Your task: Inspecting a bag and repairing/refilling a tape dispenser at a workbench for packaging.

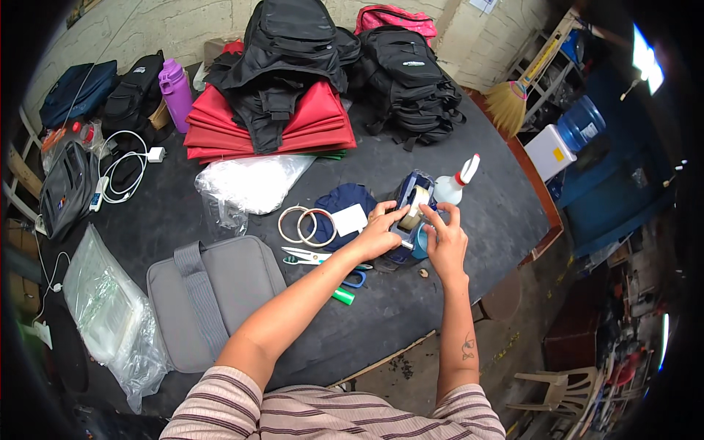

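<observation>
Both hands are at a dark blue tape dispenser (419, 178) near the table's right side, with a roll of clear tape (415, 213) in it. My left hand (378, 233) pinches the roll's near left side with its fingertips. My right hand (447, 238) has curled fingers against the roll's right side, thumb and forefinger close together. A blue round thing (421, 242) shows partly between the hands. Just behind stands a white spray bottle (448, 189) with a red collar. Left of the dispenser are a white square card (350, 219), a navy cloth item (331, 199) and two bare rings (317, 228).
Scissors (304, 256) and a green cylinder (342, 296) lie near my left forearm. A grey case (213, 301) and plastic-wrapped items (117, 315) are at left. Behind are red folded sheets (271, 128), black backpacks (411, 81) and a purple bottle (175, 95). The table edge (539, 176) runs along the right.
</observation>
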Motion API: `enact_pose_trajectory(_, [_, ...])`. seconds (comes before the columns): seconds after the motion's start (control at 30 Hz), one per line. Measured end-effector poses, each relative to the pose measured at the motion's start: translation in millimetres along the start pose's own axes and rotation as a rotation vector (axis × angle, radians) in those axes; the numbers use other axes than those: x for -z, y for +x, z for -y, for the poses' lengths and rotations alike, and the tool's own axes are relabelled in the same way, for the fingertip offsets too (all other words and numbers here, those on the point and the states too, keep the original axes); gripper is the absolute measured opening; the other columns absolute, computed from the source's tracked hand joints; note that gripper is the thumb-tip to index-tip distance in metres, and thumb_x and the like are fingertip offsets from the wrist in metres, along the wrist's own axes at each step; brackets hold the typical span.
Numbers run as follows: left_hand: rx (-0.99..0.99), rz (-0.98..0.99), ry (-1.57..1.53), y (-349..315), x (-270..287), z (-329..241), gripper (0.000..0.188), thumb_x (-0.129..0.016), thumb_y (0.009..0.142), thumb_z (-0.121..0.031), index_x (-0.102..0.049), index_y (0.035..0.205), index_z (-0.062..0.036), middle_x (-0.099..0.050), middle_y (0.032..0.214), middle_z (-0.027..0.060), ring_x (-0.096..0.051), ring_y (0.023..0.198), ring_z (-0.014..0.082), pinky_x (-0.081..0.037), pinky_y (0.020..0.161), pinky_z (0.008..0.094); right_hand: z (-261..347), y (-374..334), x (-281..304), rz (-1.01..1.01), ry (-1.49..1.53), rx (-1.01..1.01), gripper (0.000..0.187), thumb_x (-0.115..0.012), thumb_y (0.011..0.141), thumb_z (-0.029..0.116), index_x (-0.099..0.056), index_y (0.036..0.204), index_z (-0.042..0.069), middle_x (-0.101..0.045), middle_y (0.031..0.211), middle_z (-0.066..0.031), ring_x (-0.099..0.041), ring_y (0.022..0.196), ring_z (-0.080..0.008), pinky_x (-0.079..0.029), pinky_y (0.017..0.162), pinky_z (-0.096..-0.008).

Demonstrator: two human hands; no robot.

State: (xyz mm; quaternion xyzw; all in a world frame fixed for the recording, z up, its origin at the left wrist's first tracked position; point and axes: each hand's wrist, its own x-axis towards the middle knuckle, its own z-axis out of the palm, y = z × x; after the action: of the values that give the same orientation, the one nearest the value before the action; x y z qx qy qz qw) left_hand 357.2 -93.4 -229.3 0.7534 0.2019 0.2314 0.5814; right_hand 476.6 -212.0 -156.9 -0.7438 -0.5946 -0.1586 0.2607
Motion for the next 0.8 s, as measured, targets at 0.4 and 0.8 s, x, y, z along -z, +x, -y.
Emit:
enact_pose_trajectory(0.4, [-0.002, -0.010, -0.017, -1.7, -1.1, 0.7, 0.082, -0.055, 0.057, -0.003, -0.043, 0.138, -0.0172, -0.025, 0.140, 0.0172, -0.032, 0.126, 0.0338, -0.041, 0.091, 0.0320, -6.5, -1.8, -3.8, -0.013, 0.056, 0.022, 0.040, -0.063, 0.074, 0.001, -0.064, 0.109, 0.021, -0.053, 0.108, -0.0077, -0.059, 0.064, -0.0240, -0.047, 0.061, -0.0361])
enact_pose_trajectory(0.8, [-0.006, -0.013, -0.023, -2.4, -1.7, -1.6, 0.084, -0.056, 0.056, -0.004, -0.043, 0.138, -0.0179, -0.025, 0.140, 0.0174, -0.030, 0.127, 0.0342, -0.039, 0.095, 0.0331, 1.7, -3.3, -10.1, -0.041, 0.045, -0.034, 0.040, -0.062, 0.076, 0.002, -0.063, 0.111, 0.022, -0.053, 0.108, -0.0094, -0.061, 0.068, -0.0261, -0.049, 0.063, -0.0369])
